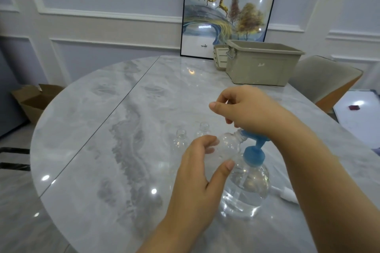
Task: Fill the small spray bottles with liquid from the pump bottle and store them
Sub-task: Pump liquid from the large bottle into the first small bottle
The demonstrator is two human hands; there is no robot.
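A small clear spray bottle [228,146] is held tilted between the curled fingers [211,141] and thumb of the left hand [197,172], its neck at the blue nozzle of the pump bottle [246,187]. The pump head is pressed under the right hand [253,109], fingers loosely curled. Two more open bottles [181,139] stand just beyond on the table [102,150], which lies bare toward its left edge.

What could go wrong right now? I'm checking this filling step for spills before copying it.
1. The left hand holds the small clear bottle tilted at the blue pump spout; a misaligned mouth could send liquid onto the marble table.
2. The right hand works above the pump; a hard press may overshoot.
3. Two open empty bottles stand close by and could be knocked over.
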